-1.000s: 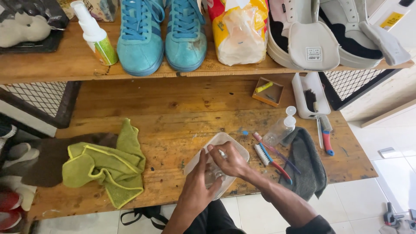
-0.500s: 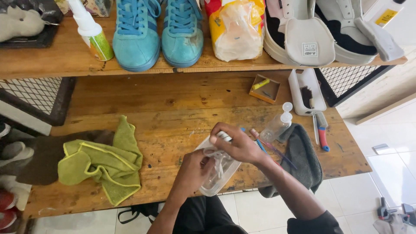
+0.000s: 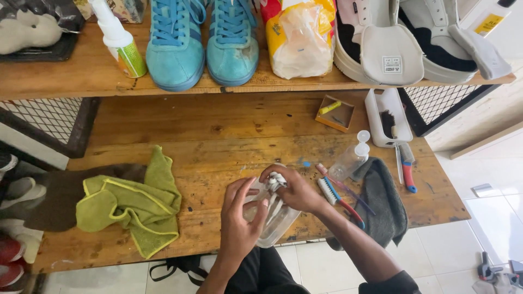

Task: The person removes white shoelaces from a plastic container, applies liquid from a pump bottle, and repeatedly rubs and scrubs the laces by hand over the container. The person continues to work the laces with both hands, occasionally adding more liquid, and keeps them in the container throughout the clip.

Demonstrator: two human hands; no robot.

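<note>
Wooden workbench (image 3: 218, 141) under shoes: left hand (image 3: 239, 223) steadies a clear tub (image 3: 275, 220) at its edge, while right hand (image 3: 294, 190) pinches white laces (image 3: 275, 178) over it, catching drips.

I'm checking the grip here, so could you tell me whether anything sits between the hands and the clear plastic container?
Nothing visible does. The left hand touches the clear container directly; the right hand holds white laces at its top.
</note>
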